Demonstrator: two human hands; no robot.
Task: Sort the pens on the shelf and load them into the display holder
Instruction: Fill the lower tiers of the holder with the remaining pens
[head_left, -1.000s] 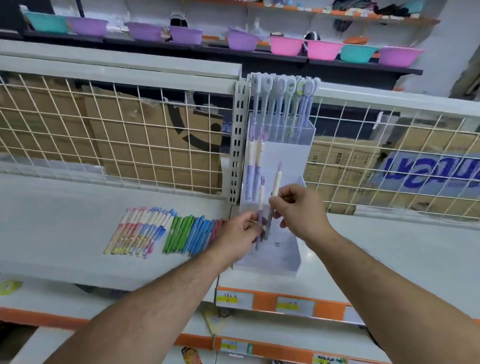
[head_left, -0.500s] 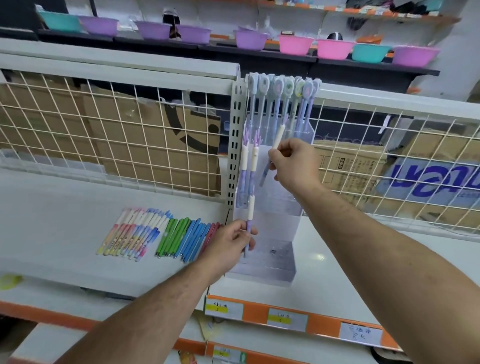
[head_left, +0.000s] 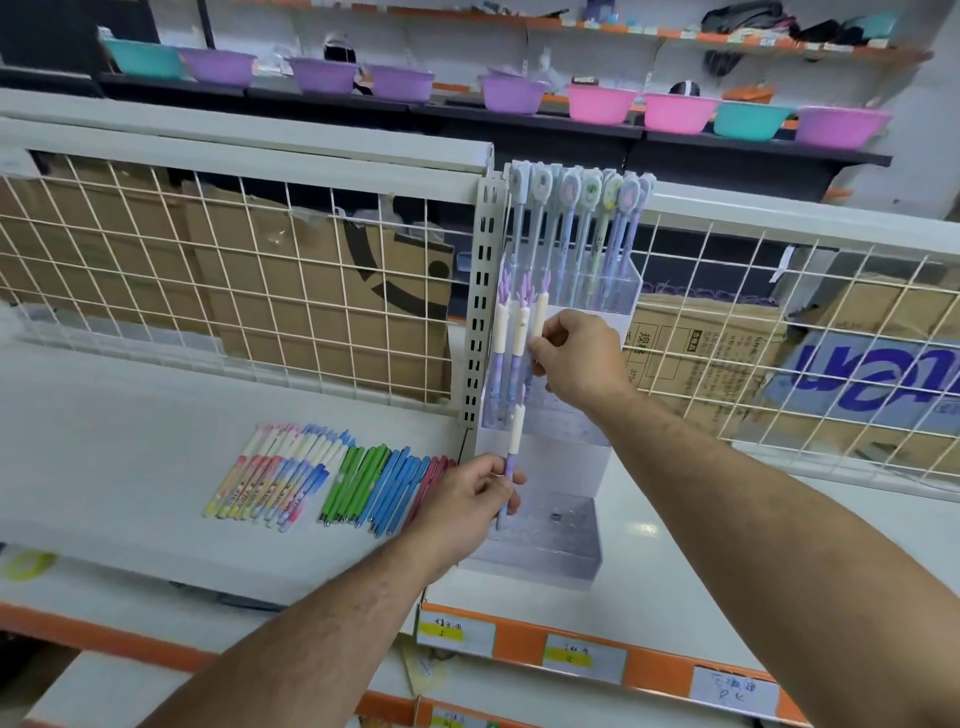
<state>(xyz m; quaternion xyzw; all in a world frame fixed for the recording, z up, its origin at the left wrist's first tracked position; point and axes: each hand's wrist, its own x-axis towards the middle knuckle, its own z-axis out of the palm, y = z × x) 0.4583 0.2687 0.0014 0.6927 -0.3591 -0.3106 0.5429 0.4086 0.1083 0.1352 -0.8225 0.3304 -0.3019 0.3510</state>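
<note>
On the white shelf (head_left: 130, 426) the clear tiered display holder (head_left: 563, 553) stands near the front edge. The right hand (head_left: 582, 358) pinches 1 purple pen (head_left: 540, 312) at its middle tier. The left hand (head_left: 467, 499) grips a 2nd pen (head_left: 515, 434) lower down. Loose pens (head_left: 332, 478) lie in rows left of it.

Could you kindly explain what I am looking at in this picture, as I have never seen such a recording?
There is no machine here: a camera worn on a person's head looks down at their two bare hands. On the white shelf lie pastel pens and, to their right, green, blue and red pens. A clear tiered display holder stands beside them, with tall pens in its back tier. The left hand holds one purple-and-cream pen upright before the holder. The right hand pinches a similar pen at the middle tier, beside two others like it.
</note>
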